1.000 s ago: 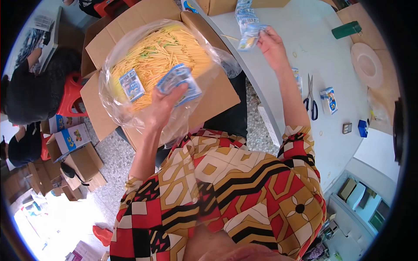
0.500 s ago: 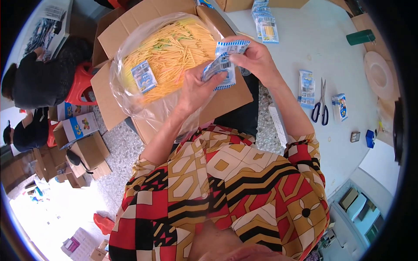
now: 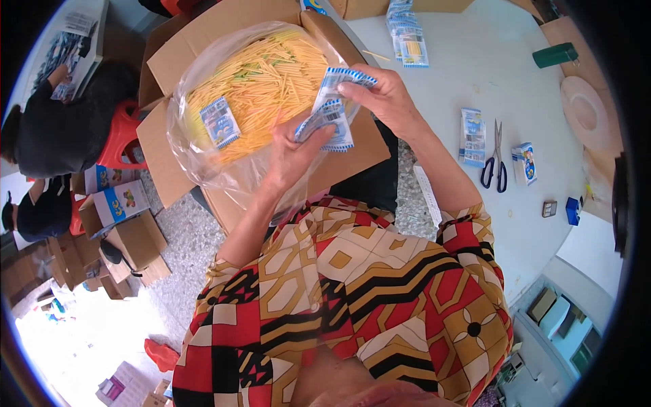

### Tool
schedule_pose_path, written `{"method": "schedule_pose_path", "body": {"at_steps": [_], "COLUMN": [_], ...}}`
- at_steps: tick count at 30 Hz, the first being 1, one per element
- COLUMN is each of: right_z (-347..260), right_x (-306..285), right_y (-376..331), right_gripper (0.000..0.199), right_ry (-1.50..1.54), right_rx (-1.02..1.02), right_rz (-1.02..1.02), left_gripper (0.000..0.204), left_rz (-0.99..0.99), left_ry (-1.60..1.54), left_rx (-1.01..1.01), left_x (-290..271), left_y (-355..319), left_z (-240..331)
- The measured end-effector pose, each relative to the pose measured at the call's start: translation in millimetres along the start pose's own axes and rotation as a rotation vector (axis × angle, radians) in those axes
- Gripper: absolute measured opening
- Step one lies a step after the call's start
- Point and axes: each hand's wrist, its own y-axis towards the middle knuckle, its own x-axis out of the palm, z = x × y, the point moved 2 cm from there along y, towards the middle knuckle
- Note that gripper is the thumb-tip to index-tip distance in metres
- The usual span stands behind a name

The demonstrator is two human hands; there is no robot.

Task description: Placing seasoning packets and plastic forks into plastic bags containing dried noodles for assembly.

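Two hands, left hand and right hand pinching blue-and-white packets, one scissors on table

open: bare tabletop between packet stack and scissors | blocked: raised box flaps ring the bag of yellow sticks | hands crowd the bag's right edge

We see our left hand raised at about eleven o'clock from our chest, its forearm running up from the patterned sleeve, palm turned away and fingers curled up toward the right hand. Our right hand sits just past twelve o'clock, its forearm bare and angled up from the short sleeve at about two o'clock, wrist bent left, with thumb and fingertips pinched together just above the left fingers.
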Motion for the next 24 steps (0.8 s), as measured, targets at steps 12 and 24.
{"method": "schedule_pose_path", "body": {"at_steps": [12, 24], "right_z": [73.3, 74.8], "right_x": [-112.9, -107.6], "right_y": [38.5, 59.4], "right_gripper": [0.03, 0.014], "right_ry": [-1.007, -1.161], "right_rx": [-0.066, 0.011], "right_rz": [0.24, 0.027], "left_gripper": [0.018, 0.007], "left_rz": [0.107, 0.03], "left_ry": [-0.163, 0.096], "left_rx": [-0.043, 0.065], "left_x": [-5.2, -19.0], "left_y": [-6.5, -12.1], "left_z": [-15.0, -10.5]}}
